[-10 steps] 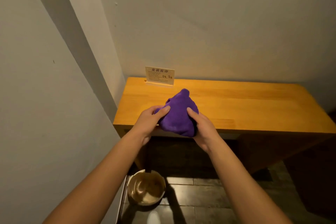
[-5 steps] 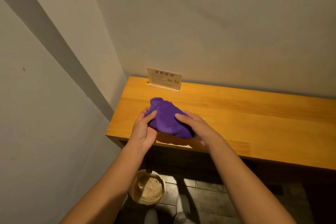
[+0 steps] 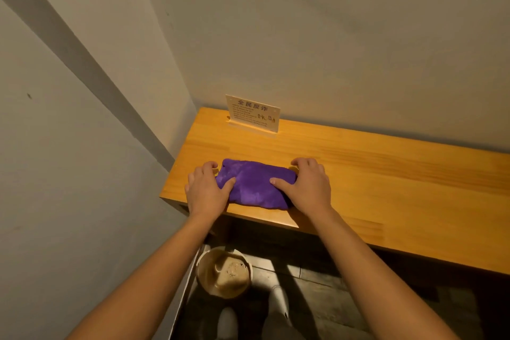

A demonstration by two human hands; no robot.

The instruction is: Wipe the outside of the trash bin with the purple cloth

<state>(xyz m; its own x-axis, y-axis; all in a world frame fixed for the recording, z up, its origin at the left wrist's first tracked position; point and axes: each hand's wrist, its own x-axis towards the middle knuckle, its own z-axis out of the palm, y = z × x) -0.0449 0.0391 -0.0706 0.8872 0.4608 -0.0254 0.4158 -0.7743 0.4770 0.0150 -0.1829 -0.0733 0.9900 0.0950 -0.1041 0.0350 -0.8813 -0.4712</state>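
The purple cloth (image 3: 252, 183) lies folded flat near the left front corner of the wooden table (image 3: 372, 174). My left hand (image 3: 205, 190) grips its left end, thumb on top and fingers curled behind. My right hand (image 3: 309, 188) holds its right end the same way. The round beige trash bin (image 3: 224, 273) stands on the dark floor below the table's left end, beside the wall, with crumpled paper inside. Both hands are well above the bin.
A small printed sign card (image 3: 252, 114) stands at the table's back left against the wall. Grey walls close in on the left and behind. My shoes (image 3: 278, 301) show on the dark tiled floor next to the bin.
The cloth was held bunched up above the table edge; now it lies spread flat on the tabletop, with my hands moved apart to its two ends.
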